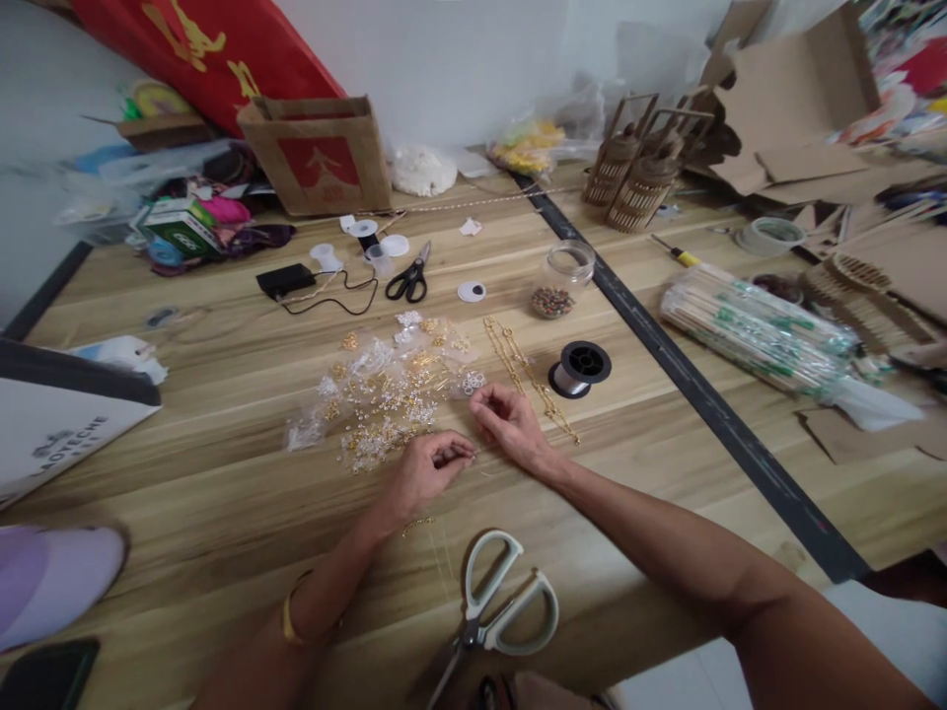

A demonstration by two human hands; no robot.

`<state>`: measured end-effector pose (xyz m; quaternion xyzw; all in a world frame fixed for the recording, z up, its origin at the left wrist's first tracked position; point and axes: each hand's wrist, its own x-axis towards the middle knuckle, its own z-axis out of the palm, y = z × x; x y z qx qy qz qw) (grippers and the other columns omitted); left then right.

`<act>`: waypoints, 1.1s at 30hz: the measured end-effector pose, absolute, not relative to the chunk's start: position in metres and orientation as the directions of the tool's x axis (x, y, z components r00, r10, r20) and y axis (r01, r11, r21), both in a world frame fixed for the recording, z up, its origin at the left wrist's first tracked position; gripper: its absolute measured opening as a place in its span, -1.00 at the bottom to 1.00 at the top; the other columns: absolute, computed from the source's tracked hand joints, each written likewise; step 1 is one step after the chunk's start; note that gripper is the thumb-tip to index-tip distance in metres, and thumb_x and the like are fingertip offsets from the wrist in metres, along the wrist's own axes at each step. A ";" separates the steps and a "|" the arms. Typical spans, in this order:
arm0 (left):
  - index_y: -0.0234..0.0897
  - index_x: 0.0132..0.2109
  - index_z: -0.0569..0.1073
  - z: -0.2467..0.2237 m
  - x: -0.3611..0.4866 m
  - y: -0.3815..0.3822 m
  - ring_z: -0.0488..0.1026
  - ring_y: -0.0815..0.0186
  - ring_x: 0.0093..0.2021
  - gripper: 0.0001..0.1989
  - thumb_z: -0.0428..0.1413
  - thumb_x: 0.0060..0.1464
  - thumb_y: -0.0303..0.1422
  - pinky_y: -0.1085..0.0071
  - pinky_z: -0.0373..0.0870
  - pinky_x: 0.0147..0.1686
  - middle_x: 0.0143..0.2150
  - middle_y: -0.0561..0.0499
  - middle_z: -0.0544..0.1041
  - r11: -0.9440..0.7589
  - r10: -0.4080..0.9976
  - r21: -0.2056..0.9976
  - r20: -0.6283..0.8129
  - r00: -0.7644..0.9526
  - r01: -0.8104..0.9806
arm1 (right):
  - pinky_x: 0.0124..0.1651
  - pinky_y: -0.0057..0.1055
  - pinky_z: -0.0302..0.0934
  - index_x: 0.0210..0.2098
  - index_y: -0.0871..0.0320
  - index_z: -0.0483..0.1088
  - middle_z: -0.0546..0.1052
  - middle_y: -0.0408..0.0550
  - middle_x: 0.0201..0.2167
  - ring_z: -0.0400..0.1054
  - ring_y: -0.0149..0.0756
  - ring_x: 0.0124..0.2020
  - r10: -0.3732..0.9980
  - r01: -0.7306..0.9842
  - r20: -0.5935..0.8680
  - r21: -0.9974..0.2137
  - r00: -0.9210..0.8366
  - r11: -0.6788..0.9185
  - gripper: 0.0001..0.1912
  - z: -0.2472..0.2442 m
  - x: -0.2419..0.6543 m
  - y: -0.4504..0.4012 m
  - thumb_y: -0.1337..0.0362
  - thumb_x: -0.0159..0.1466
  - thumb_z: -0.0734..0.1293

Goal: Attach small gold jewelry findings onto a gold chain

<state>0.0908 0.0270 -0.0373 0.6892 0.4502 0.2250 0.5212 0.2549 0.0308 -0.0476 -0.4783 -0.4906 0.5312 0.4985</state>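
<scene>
My left hand is closed in a pinch beside a spread of small clear and gold beads. A tiny pale speck shows at its fingertips, too small to name. Just right of it, my right hand has thumb and forefinger pressed together; whatever they hold cannot be made out. Faint clear thread lies on the table below my left hand, near a short gold chain. A longer gold chain and a black spool of clear line lie beyond my right hand.
White-handled scissors lie open at the near edge. Behind the beads are black scissors, a black adapter and a jar of brown beads. Wrapped sticks and cardboard fill the right side. A paper bag stands at the back.
</scene>
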 end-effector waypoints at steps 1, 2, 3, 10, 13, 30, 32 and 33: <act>-0.35 -0.33 0.50 -0.038 0.091 0.027 0.50 0.35 -0.40 -0.92 0.14 -0.06 -0.49 0.47 0.44 -0.35 -0.39 -0.03 0.58 -0.045 0.855 0.924 -0.161 0.493 0.380 | -0.63 -0.51 0.01 -0.41 0.15 0.28 0.22 -0.27 -0.67 0.08 -0.48 -0.68 0.999 -0.062 -0.019 -0.998 -0.047 -0.022 -0.70 -0.047 0.255 0.031 0.03 0.16 0.31; -0.35 -0.32 0.50 -0.039 0.091 0.027 0.50 0.35 -0.40 -0.91 0.14 -0.05 -0.49 0.46 0.44 -0.35 -0.40 -0.03 0.58 -0.042 0.854 0.925 -0.163 0.494 0.377 | -0.62 -0.51 0.01 -0.41 0.15 0.28 0.23 -0.27 -0.67 0.08 -0.48 -0.68 0.999 -0.065 -0.018 -0.998 -0.050 -0.022 -0.70 -0.047 0.255 0.030 0.03 0.16 0.31; -0.36 -0.32 0.49 -0.039 0.091 0.027 0.50 0.35 -0.40 -0.91 0.14 -0.05 -0.49 0.46 0.44 -0.35 -0.40 -0.03 0.58 -0.039 0.853 0.926 -0.164 0.495 0.375 | -0.62 -0.52 0.01 -0.41 0.15 0.28 0.23 -0.27 -0.67 0.08 -0.48 -0.68 0.999 -0.069 -0.017 -0.997 -0.051 -0.020 -0.71 -0.047 0.255 0.030 0.03 0.16 0.31; -0.36 -0.31 0.49 -0.041 0.090 0.027 0.49 0.37 -0.42 -0.90 0.13 -0.05 -0.51 0.48 0.43 -0.38 -0.41 -0.02 0.57 -0.042 0.847 0.930 -0.161 0.506 0.365 | -0.62 -0.51 0.02 -0.41 0.15 0.28 0.24 -0.27 -0.66 0.10 -0.48 -0.68 0.999 -0.077 -0.015 -0.997 -0.052 -0.019 -0.71 -0.048 0.255 0.031 0.04 0.16 0.31; -0.36 -0.30 0.49 -0.043 0.090 0.027 0.50 0.36 -0.41 -0.90 0.14 -0.05 -0.52 0.48 0.43 -0.37 -0.41 -0.03 0.57 -0.039 0.845 0.930 -0.165 0.509 0.366 | -0.62 -0.51 0.03 -0.41 0.15 0.28 0.25 -0.27 -0.65 0.10 -0.48 -0.67 0.998 -0.091 -0.010 -0.996 -0.055 -0.015 -0.72 -0.048 0.255 0.030 0.05 0.16 0.32; -0.31 -0.31 0.49 -0.034 0.091 0.012 0.46 0.36 -0.31 -0.86 0.04 0.12 -0.53 0.45 0.39 -0.25 -0.33 0.01 0.55 -0.567 0.736 0.655 0.129 0.665 0.500 | -0.63 -0.53 -0.02 -0.41 0.16 0.28 0.21 -0.27 -0.64 0.06 -0.50 -0.67 0.998 -0.040 -0.008 -0.999 -0.059 -0.011 -0.74 -0.050 0.252 0.028 0.08 0.19 0.31; -0.33 -0.28 0.47 -0.035 0.090 0.010 0.45 0.35 -0.29 -0.83 -0.01 0.17 -0.52 0.44 0.39 -0.25 -0.30 -0.02 0.52 -0.646 0.677 0.571 0.125 0.725 0.506 | -0.63 -0.53 -0.03 -0.41 0.16 0.27 0.20 -0.27 -0.64 0.05 -0.49 -0.66 0.999 -0.012 0.003 -1.000 -0.051 0.002 -0.74 -0.051 0.252 0.027 0.09 0.19 0.30; -0.33 -0.27 0.46 -0.035 0.089 0.008 0.44 0.34 -0.29 -0.83 -0.03 0.18 -0.53 0.43 0.39 -0.25 -0.28 -0.03 0.51 -0.678 0.652 0.525 0.106 0.751 0.515 | -0.62 -0.52 -0.03 -0.41 0.16 0.27 0.19 -0.27 -0.63 0.05 -0.48 -0.65 0.998 0.012 0.010 -1.000 -0.056 0.011 -0.75 -0.051 0.252 0.026 0.09 0.20 0.30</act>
